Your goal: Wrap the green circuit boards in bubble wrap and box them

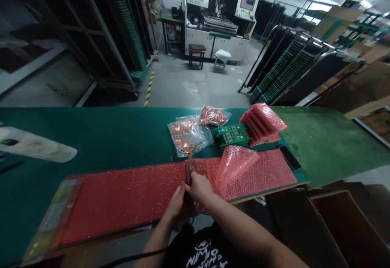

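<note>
My left hand [177, 200] and my right hand [199, 186] meet at the near edge of the green table [106, 138]. Both press on a small pink bubble-wrap pouch [195, 169] that lies on a long red bubble-wrap sheet [128, 195]. The fingertips pinch the pouch's near end; what is inside it is hidden. Just right of my right hand a loose pink bubble-wrap flap [236, 164] stands curled up. Behind it lie green circuit boards [232, 134] and a stack of pink wrapped packs [262, 122].
Two clear bags of copper-coloured parts [189, 136] [213, 116] lie mid-table. A black phone [289, 157] rests at the sheet's right end. A white object [33, 145] lies far left. Brown cartons [329, 223] stand at lower right. Racks and a machine [222, 16] stand beyond.
</note>
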Motion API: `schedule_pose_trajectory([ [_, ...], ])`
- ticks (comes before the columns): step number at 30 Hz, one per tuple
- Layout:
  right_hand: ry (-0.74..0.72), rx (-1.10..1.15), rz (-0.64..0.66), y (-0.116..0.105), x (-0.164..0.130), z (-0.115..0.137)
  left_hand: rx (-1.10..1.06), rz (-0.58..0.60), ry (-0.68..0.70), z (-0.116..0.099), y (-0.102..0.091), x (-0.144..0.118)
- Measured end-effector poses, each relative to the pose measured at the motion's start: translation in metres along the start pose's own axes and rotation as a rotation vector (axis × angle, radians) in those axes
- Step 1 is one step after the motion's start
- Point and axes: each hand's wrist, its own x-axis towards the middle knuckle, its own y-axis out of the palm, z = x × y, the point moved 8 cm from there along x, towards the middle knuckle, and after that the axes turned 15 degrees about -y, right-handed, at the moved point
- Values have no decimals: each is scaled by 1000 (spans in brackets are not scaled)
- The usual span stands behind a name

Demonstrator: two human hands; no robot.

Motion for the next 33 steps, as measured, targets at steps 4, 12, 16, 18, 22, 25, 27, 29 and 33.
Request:
schedule_pose_trajectory([
  [4, 0, 32, 61, 25, 6, 8, 366, -235, 120, -6, -19, 0],
  [12, -50, 310, -102, 33, 9, -7, 691, -420, 136, -17, -22, -2],
  [16, -139, 299, -220, 17, 7, -27, 654, -521, 168, -16, -28, 7],
  [18, -165, 234, -337, 4, 1, -40, 571, -507, 202, -13, -30, 11],
  [22, -124, 200, -470, 3, -7, -71, 406, -536, 223, -7, -37, 14],
  [25, -147, 363, -437, 23, -6, -87, 327, -562, 201, -3, -40, 16],
  [27, -185, 481, -415, 32, -6, -93, 284, -573, 180, -2, -40, 17],
  [29, -214, 563, -413, 34, -7, -98, 252, -575, 177, -4, -39, 17],
  [33, -226, 654, -387, 34, -8, -104, 235, -565, 177, -8, -36, 18],
])
